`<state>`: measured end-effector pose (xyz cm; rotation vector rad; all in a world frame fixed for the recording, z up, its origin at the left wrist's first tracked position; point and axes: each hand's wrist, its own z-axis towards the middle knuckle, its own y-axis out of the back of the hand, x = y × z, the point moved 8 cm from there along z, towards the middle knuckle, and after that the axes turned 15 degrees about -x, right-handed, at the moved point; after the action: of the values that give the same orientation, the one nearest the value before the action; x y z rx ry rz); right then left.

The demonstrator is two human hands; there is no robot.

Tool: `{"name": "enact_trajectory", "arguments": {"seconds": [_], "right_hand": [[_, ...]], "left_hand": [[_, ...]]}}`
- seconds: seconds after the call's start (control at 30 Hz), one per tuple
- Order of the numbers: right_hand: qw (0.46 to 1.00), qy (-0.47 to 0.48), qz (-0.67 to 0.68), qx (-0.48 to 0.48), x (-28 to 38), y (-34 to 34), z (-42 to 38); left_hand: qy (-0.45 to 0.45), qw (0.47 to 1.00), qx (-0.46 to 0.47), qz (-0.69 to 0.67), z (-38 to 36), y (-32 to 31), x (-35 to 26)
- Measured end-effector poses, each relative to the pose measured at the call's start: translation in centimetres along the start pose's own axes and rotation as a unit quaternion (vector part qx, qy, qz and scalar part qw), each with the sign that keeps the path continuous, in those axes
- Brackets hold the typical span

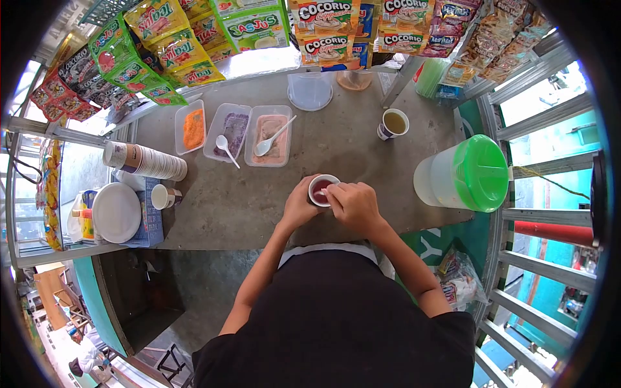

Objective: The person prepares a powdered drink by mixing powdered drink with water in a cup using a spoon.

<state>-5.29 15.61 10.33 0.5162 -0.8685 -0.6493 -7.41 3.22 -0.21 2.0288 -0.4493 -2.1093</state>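
Observation:
My left hand (299, 204) is wrapped around a paper cup (325, 179) holding dark red liquid (320, 187), near the front of the counter. Over the cup's right side, my right hand (354, 205) pinches a small white spoon (323, 192) that dips into the liquid; most of it is hidden by the fingers. Beyond the cup stand open plastic boxes of orange powder (193, 129), purple powder (234, 127) and pink powder (275, 126). White spoons lie in the purple and pink ones. A second paper cup (393, 124) with yellowish liquid stands to the right.
A clear jug with a green lid (486, 173) stands at right on the grey counter (220, 207). Stacked paper cups (145, 160), a lone cup (166, 196) and a white round lid (116, 212) are at left. Drink sachets (326, 29) hang overhead. Metal bars (550, 169) line the right.

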Motion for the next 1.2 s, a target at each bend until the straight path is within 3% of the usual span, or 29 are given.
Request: {"name": "enact_trajectory", "arguments": {"seconds": [0.1,0.17,0.27,0.37,0.5,0.6,0.67,0.8,0.87,1.0,1.07,1.2], "right_hand": [[0.997,0.014,-0.067,-0.029,-0.1,0.6,0.2],[0.997,0.011,-0.072,0.011,-0.4,0.1,-0.2],[1.000,-0.004,-0.021,0.011,-0.2,0.1,0.0],[0.996,0.017,-0.080,0.018,-0.1,0.2,0.2],[0.998,0.016,-0.040,0.053,-0.3,-0.3,-0.2],[0.999,0.038,-0.026,0.002,0.5,0.4,0.1],[0.995,0.036,-0.084,0.027,0.2,0.2,0.0],[0.997,0.012,-0.040,0.061,0.0,-0.3,-0.3],[0.999,0.017,-0.030,0.002,0.6,0.6,0.4],[0.998,0.012,-0.069,0.011,-0.1,0.2,0.1],[0.999,-0.009,-0.001,0.033,-0.3,-0.1,0.0],[1.000,-0.008,0.001,-0.008,0.0,0.6,0.5]], "left_hand": [[-0.003,1.000,-0.005,0.014,0.0,0.0,-0.2],[-0.001,1.000,-0.006,0.009,0.0,0.0,0.0],[-0.004,1.000,-0.003,0.004,0.0,0.0,0.1],[-0.012,1.000,-0.001,0.014,0.0,0.0,-0.5],[-0.005,1.000,0.000,0.009,0.0,-0.1,0.0],[-0.008,1.000,0.000,0.000,0.0,-0.1,0.1],[-0.010,1.000,0.000,0.009,0.0,-0.2,0.5],[-0.010,1.000,0.000,0.007,-0.1,-0.3,0.7],[-0.011,1.000,-0.002,-0.003,-0.1,-0.2,0.7],[-0.009,1.000,0.002,0.018,-0.1,0.0,-0.4],[0.003,1.000,0.003,0.017,0.0,-0.1,0.1],[-0.007,1.000,0.001,0.005,0.0,-0.2,0.0]]}}
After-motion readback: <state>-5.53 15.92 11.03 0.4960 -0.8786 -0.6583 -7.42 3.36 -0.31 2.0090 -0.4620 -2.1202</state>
